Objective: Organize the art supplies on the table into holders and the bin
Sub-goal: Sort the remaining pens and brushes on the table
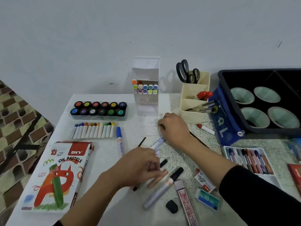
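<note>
Mid-bench, among loose markers, the left hand pinches a copper marker. The right hand curls near the cream holder; I can't tell whether it grasps anything. Gathering seems under way. Next, the marker needs lifting into a holder.

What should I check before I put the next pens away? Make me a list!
1. Left hand has a grip: ok, it pinches the brown marker.
2. Right hand holds something: cannot tell, its fingers curl against the table.
3. Room in the cream holder: ok, the front compartment holds few pens.
4. Scissors put away: ok, standing in the holder's back compartment.
5. Table tidied: not ok, the blue marker and grey marker lie loose.
</note>
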Available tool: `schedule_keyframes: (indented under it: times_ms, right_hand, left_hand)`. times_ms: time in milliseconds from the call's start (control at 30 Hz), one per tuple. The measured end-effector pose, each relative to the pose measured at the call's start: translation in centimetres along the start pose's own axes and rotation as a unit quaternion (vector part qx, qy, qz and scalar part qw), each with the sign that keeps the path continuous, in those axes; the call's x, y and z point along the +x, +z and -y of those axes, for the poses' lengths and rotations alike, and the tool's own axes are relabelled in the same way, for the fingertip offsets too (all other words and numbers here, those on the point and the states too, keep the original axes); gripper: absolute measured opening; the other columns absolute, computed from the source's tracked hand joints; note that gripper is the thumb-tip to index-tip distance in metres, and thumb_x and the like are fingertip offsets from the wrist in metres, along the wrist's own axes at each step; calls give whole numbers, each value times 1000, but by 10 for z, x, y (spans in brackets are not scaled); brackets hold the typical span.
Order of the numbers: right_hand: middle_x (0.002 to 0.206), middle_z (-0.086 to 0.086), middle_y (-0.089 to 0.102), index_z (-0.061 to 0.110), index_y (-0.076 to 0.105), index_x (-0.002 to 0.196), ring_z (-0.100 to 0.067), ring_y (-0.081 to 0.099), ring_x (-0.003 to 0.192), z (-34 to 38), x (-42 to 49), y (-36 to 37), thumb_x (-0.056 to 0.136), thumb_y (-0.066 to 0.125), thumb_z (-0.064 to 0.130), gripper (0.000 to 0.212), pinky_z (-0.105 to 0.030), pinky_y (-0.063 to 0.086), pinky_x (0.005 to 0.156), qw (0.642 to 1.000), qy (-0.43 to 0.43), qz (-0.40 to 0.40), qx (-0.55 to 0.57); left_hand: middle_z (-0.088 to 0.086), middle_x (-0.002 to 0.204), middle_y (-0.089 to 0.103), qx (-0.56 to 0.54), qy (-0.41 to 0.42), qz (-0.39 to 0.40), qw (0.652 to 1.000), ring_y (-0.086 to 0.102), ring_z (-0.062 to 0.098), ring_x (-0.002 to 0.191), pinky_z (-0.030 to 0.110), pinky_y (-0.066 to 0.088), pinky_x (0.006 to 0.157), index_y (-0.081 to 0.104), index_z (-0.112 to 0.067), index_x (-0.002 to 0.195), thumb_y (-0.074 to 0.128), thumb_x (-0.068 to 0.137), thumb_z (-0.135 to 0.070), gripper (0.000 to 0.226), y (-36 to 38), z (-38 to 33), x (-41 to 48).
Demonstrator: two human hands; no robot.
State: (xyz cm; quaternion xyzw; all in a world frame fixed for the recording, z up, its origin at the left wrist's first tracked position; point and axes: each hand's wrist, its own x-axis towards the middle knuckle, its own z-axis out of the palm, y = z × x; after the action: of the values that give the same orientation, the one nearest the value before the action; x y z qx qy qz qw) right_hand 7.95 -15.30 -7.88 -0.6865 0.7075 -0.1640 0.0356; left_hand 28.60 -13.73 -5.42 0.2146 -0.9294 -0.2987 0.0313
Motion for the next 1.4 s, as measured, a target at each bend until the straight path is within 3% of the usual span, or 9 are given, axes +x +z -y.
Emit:
schedule_keyframes:
  times_ms: [300,400,500,633,733,900,1000,1267,1400]
  right_hand:
    - [88,4,65,22,63,110,-9,63,78,6,-35,-37,96,62,8,19,-19,48,62,935,79,-69,339]
    - [89,2,62,27,55,124,-14,67,85,0,-65,-51,97,61,6,35,-26,55,70,903,96,-51,417]
    - [93,-3,65,27,62,121,-13,67,85,-13,-94,-62,97,60,5,32,-26,54,74,896,94,-59,430]
    - [82,-1,66,27,68,114,-23,66,80,-35,-129,-77,95,65,9,26,-38,52,73,889,113,-73,438]
    - [88,7,64,27,69,112,-18,68,80,-54,-153,-91,92,70,11,25,-29,53,73,870,144,-87,463]
    - [92,-1,68,27,73,106,-16,66,79,-91,-199,-111,89,72,8,25,-23,55,73,852,171,-106,483]
    - [87,-1,69,22,74,105,-14,65,77,-112,-227,-120,90,71,6,22,-21,54,71,844,177,-104,495]
    - [78,4,69,26,74,105,-11,66,78,-157,-273,-118,90,72,15,19,-29,54,73,882,188,-63,428]
    - [79,7,72,30,72,105,-5,67,80,-162,-279,-117,90,73,15,21,-18,51,72,907,178,-50,379]
  left_hand:
    - [-16,69,44,73,-22,52,996,42,-2,67,14,27,60,58,-31,71,66,87,-54,29,6,-6,2]
    - [-12,69,45,91,-33,26,995,47,5,68,21,39,63,65,-24,74,57,91,-50,32,7,-12,3]
    - [-9,70,54,89,-49,-25,995,54,11,69,30,51,65,65,-21,73,43,87,-59,46,3,-24,7]
    - [-12,73,55,-19,-62,-106,992,56,9,72,23,47,64,61,-29,72,63,90,-44,23,2,-49,20]
    - [-11,74,63,-117,-85,-149,978,60,6,73,14,43,64,64,-26,76,69,91,-32,16,11,-81,37]
    - [2,75,71,-310,-87,-141,936,65,23,68,39,54,68,68,-21,85,66,95,-30,14,48,-132,67]
    - [9,73,73,-364,-93,-133,917,64,15,62,30,53,60,69,-15,100,67,95,-25,11,76,-162,79]
    - [3,85,70,-362,-134,-150,910,71,22,69,36,60,69,63,-31,112,68,94,-20,22,142,-208,93]
    - [0,87,67,-323,-149,-192,915,70,19,68,30,58,64,59,-37,110,70,92,-21,26,153,-219,94]
